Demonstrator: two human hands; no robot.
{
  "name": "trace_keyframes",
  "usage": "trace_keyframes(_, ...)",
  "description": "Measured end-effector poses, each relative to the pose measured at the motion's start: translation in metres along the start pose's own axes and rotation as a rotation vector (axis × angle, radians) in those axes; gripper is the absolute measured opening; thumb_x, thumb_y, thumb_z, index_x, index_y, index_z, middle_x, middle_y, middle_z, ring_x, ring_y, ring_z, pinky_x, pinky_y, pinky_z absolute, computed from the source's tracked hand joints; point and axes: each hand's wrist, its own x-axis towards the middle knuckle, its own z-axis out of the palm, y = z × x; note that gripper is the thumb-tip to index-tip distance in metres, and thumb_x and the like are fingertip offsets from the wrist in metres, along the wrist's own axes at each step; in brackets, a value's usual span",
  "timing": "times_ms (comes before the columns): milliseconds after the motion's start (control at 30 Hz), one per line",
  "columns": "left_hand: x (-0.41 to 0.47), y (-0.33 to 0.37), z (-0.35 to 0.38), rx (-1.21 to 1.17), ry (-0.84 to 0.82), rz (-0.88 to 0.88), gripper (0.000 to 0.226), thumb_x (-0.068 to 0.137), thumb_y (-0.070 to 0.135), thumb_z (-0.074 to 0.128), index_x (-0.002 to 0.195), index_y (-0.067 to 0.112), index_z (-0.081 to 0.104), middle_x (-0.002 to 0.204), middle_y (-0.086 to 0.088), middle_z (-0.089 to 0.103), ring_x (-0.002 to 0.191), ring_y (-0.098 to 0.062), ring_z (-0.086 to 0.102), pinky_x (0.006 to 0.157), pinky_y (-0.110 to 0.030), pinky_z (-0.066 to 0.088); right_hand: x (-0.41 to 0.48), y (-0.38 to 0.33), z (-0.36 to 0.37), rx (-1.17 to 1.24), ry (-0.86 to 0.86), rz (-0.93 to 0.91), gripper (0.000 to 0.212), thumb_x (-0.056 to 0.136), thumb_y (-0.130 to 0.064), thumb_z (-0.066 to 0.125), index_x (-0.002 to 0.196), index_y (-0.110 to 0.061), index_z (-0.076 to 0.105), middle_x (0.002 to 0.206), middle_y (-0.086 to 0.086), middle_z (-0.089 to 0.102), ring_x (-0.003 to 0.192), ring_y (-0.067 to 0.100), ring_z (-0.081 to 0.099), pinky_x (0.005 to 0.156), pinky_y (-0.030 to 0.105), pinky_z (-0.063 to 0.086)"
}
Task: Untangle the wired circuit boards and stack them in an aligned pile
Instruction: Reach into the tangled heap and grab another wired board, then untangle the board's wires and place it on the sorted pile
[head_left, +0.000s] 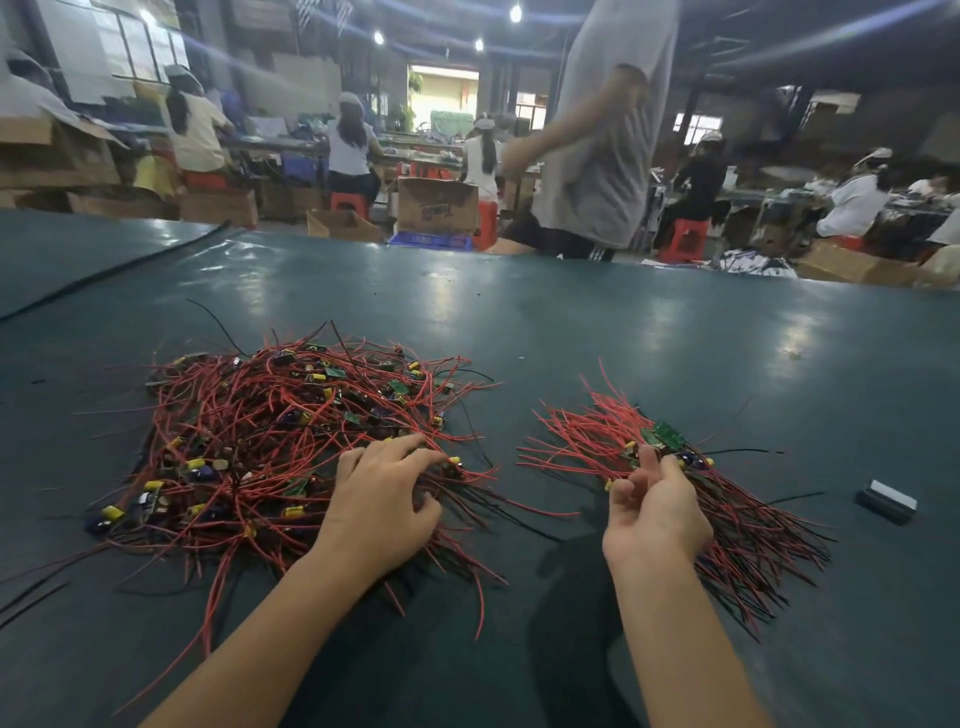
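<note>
A big tangled heap of small green circuit boards with red and black wires (270, 441) lies on the dark green table (571, 322) at the left. My left hand (384, 499) rests on the heap's right edge, its fingers spread and curled down into the wires. To the right lies an aligned pile of boards (670, 447), its wires fanning out to both sides. My right hand (654, 514) hovers just in front of that pile, palm turned up and fingers loosely bent; it holds nothing.
A small dark block with a pale top (886, 501) lies at the right of the table. A black cable (114, 270) runs across the far left. Beyond the far edge a person in grey (597, 156) walks past, with seated workers and cardboard boxes behind.
</note>
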Motion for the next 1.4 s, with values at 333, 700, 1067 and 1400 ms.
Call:
trace_keyframes(333,0.006,-0.006,-0.008,0.014,0.01,-0.215,0.047,0.093,0.028,0.053,0.14,0.019,0.051,0.154,-0.011,0.036,0.14,-0.028,0.034,0.114,-0.041,0.029,-0.004,-0.003,-0.002,0.064,-0.11,0.095,0.038,0.107,-0.035,0.035,0.119,-0.003,0.052,0.11,0.012,0.068,0.051,0.01,0.05,0.04,0.015,0.042)
trace_keyframes(700,0.007,-0.013,-0.014,-0.133,0.076,-0.15,0.027,0.083,0.002,0.062,0.107,0.01,0.072,0.097,-0.001,0.062,0.088,-0.017,0.056,0.085,-0.026,0.045,-0.01,0.008,0.001,-0.022,-0.186,0.065,0.025,0.103,-0.02,0.042,0.123,-0.01,0.055,0.111,0.01,0.07,0.044,0.007,0.048,0.04,0.017,0.042)
trace_keyframes(1067,0.003,0.006,-0.027,-0.388,0.538,0.123,0.03,0.078,-0.012,0.07,0.101,0.008,0.072,0.099,-0.001,0.064,0.094,-0.021,0.06,0.084,-0.033,0.051,-0.023,0.022,0.006,-0.281,-0.384,-0.235,0.022,0.102,-0.018,0.05,0.093,-0.014,0.069,0.084,0.004,0.075,0.041,0.007,0.047,0.038,0.019,0.04)
trace_keyframes(1400,0.004,0.015,-0.028,-0.491,0.687,0.128,0.025,0.077,-0.004,0.077,0.099,0.006,0.072,0.101,-0.009,0.064,0.091,-0.02,0.062,0.074,-0.022,0.052,-0.041,0.049,-0.006,-0.792,-0.694,-1.237,0.041,0.095,-0.034,0.057,0.062,-0.013,0.069,0.053,-0.009,0.06,0.046,0.007,0.05,0.046,0.025,0.036)
